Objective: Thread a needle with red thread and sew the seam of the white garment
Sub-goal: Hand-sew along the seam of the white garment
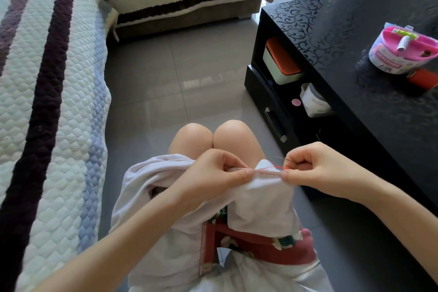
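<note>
On the lap, at 6 o'clock in the view: white garment (166, 208) bunched over the thighs, its upper fold lifted just below the knees (213, 135). Left hand (222, 173) pinches that fold between thumb and forefinger, the other fingers curled in behind. Right hand (315, 168), at 3 o'clock from the left, has thumb and forefinger clamped on the same edge, remaining fingers curled. Judgement: the two pinches stretch the seam (266, 172) flat and taut between them so the stitch line stays straight and can be seen. The needle (284, 159) pokes out of the right-hand grip toward 10 o'clock, dark and thin (its eye cannot be made out). Red thread (267, 168) arcs from the needle area down to the seam, slack, just above the stitches. The needle seems parked in the fingers while the cloth is being tensioned or checked. Sewing looks well under way; how much seam is left I cannot tell. The sewing kit (403, 51) sits on the black table (379, 114) at 2 o'clock, well apart from the hands, probably left within reach for more thread. Counts: hands 2; knees 2; needle 1; red thread 1 strand visible; row of red stitches 1; garment 1; kit 1; table 1; box with orange lid (282, 61) on the table's shelf 1.
</note>
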